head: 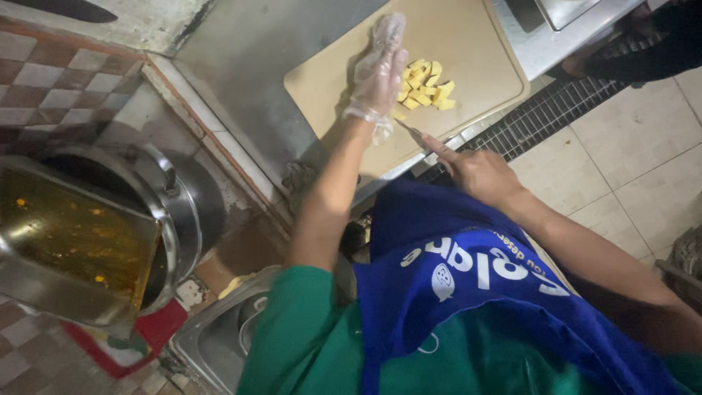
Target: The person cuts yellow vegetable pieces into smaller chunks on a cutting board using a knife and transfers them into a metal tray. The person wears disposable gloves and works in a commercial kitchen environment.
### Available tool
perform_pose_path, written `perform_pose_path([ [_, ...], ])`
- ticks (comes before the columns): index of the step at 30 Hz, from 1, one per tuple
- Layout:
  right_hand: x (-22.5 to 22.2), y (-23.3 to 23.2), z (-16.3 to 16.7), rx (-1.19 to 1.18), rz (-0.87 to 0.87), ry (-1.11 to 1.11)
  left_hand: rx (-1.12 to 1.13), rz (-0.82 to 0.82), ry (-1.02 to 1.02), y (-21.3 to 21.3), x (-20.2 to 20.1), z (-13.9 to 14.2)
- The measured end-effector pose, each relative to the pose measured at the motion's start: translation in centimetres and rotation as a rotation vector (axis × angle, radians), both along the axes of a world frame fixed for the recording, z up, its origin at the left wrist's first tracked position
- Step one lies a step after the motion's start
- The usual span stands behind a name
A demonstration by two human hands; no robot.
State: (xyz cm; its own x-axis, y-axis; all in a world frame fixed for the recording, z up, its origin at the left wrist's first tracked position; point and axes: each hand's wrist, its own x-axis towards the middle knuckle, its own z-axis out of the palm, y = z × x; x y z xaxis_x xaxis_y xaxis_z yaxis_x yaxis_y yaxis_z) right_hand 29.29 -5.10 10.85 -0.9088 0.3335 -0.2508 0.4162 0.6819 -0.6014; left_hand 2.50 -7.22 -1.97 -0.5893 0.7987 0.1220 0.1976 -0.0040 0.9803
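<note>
1. The left hand (380, 69), in a thin clear plastic glove, reaches out on a straight bare arm and lies flat and open, fingers stretched, on the tan cutting board (475, 44).
2. The right hand (479, 172) is bare, its forearm bent in from the lower right. It is closed around the handle of a knife (409, 132), index finger laid along the top. The blade points toward the gloved wrist and is mostly hidden; its tip is hard to make out.
3. The yellow cubes (424, 86) sit in a small heap on the board, touching the fingers of the left hand on their right side. The right hand is near them but apart, at the board's front edge.
4. The board rests on a grey metal counter (256, 66).
5. A large steel pot (179, 212) stands at the left. A rectangular metal pan (66, 241) lies tilted over its mouth and holds a yellow-brown liquid with orange specks.
6. The person wears a green shirt (307, 344) and a blue apron (468, 292). A steel sink (219, 336) shows below the pot.
</note>
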Motion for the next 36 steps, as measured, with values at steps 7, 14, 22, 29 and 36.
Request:
perform_pose_path([
  [7, -1.8, 2.2, -1.5, -0.588, -0.186, -0.216, -0.256, -0.004, 0.714, -0.3, -1.0, 2.8],
  [14, 2.9, 2.4, -1.7, -0.78, -0.43, -0.022, -0.1, 0.203, -0.352, -5.9, 0.0, 9.5],
  [22, 5.7, 0.3, -4.9, -0.719, -0.803, 0.161, -0.321, -0.166, 0.929, -0.8, 6.6, 5.6],
  [29, 3.9, 0.8, -5.3, -0.841, -0.589, 0.069, -0.219, 0.205, 0.971, 1.6, 7.5, 2.3],
  [36, -0.2, 1.1, -3.7, -1.092, -0.64, 0.089, -0.161, 0.344, 0.768, 2.4, 7.0, 2.6],
])
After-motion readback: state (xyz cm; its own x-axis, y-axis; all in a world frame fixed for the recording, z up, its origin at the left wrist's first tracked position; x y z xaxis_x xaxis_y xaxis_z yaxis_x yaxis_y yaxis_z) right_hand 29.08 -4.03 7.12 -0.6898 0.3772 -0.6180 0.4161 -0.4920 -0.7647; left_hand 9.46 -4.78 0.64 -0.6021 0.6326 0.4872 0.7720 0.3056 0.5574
